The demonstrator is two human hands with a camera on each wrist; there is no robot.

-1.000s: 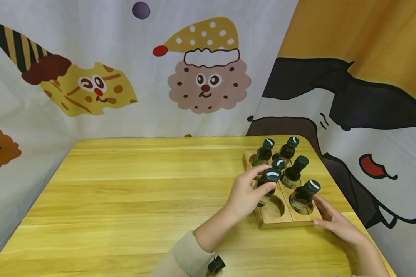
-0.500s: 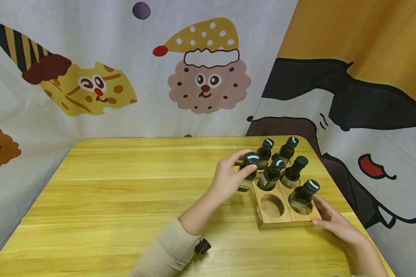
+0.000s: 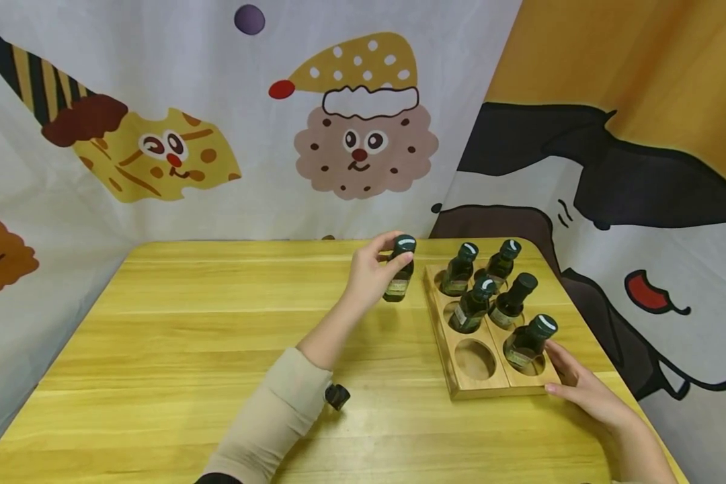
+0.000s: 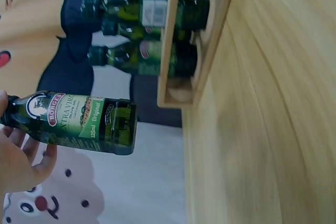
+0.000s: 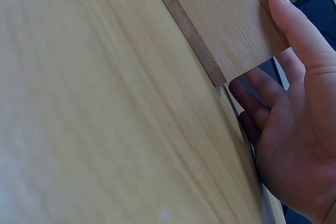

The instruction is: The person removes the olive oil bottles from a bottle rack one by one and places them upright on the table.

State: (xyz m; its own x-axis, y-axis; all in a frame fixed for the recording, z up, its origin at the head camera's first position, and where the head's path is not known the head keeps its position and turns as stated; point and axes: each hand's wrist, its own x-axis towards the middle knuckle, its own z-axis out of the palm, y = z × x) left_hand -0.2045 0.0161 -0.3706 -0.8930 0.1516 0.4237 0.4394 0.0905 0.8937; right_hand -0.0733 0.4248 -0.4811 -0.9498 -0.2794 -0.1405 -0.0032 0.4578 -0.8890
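My left hand pinches a small dark green olive oil bottle by its neck and cap, above the table to the left of the wooden bottle rack. In the left wrist view the bottle shows a green Borges label. Several similar bottles stand in the rack's round holes, some leaning, among them the near right bottle. The near left hole has no bottle in it. My right hand holds the rack's near right corner, thumb at the front and fingers along the side.
The yellow wooden table extends left of the rack; its right edge runs close to my right arm. A curtain with cartoon prints hangs behind and to the right. A small black object sits at my left cuff.
My left hand has carried its bottle from over the near left hole, out to the left and farther back, away from the rack. The right hand and the rack have stayed put.
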